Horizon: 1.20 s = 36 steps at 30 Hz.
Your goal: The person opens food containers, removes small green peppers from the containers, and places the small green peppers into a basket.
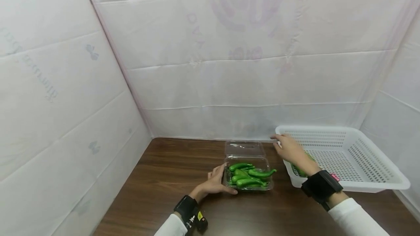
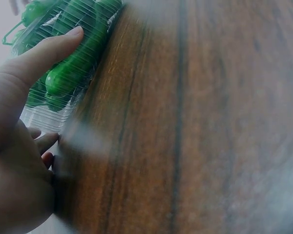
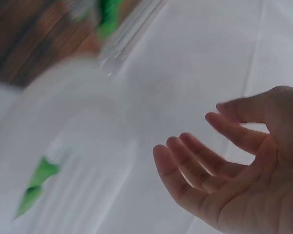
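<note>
A clear plastic clamshell box (image 1: 269, 187) stands on the brown table (image 1: 170, 177), filled with green peppers (image 1: 251, 173), its lid (image 1: 244, 149) folded open toward the wall. My left hand (image 1: 214, 183) holds the box's near left corner, thumb along the front and fingers on the side. In the left wrist view the thumb of that left hand (image 2: 19, 122) lies against the box wall over the peppers (image 2: 73, 63). My right hand (image 1: 290, 148) hovers with relaxed fingers over the left rim of a white basket (image 1: 377, 187) and holds nothing. The right wrist view shows that right hand (image 3: 224, 165) empty.
The white slotted basket sits at the table's right side, with a green pepper (image 1: 299, 170) in its near left corner, partly hidden by my wrist. White sheeting walls close in the table at the back and both sides. Bare wood (image 2: 195, 122) lies left of the box.
</note>
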Available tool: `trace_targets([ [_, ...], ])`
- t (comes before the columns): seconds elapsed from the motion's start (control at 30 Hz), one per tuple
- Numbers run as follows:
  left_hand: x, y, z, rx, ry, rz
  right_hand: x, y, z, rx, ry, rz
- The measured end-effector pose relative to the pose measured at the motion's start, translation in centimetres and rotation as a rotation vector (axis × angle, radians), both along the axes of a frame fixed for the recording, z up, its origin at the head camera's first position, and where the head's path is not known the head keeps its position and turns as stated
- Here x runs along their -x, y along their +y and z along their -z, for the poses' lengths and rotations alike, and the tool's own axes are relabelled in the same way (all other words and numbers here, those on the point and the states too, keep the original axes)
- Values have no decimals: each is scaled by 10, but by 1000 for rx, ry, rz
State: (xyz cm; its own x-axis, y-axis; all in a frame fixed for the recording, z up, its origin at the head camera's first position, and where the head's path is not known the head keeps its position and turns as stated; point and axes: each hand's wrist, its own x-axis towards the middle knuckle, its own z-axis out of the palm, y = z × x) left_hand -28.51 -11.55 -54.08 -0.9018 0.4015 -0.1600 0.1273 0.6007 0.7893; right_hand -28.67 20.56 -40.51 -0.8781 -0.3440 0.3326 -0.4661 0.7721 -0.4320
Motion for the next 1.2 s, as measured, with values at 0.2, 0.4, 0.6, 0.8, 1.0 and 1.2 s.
trace_targets([
  [0.2, -4, 1, -1, -18, -14, -10, 5, -26, 14, 81, 59, -195],
  [0.4, -8, 2, -5, -30, -6, 1, 4, -47, 35, 2, -183, -302],
  [0.6, -8, 3, -7, -17, -5, 1, -11, -60, 44, -93, -296, -309],
  [0.8, -9, 4, -6, -20, -23, -11, -12, -63, 58, -129, -296, -307],
  [1.0, -12, 3, -7, -20, -52, -24, -13, -63, 57, -85, -227, -307],
  [1.2, -8, 3, -6, -24, -30, -27, -12, -63, 43, -39, -99, -329],
])
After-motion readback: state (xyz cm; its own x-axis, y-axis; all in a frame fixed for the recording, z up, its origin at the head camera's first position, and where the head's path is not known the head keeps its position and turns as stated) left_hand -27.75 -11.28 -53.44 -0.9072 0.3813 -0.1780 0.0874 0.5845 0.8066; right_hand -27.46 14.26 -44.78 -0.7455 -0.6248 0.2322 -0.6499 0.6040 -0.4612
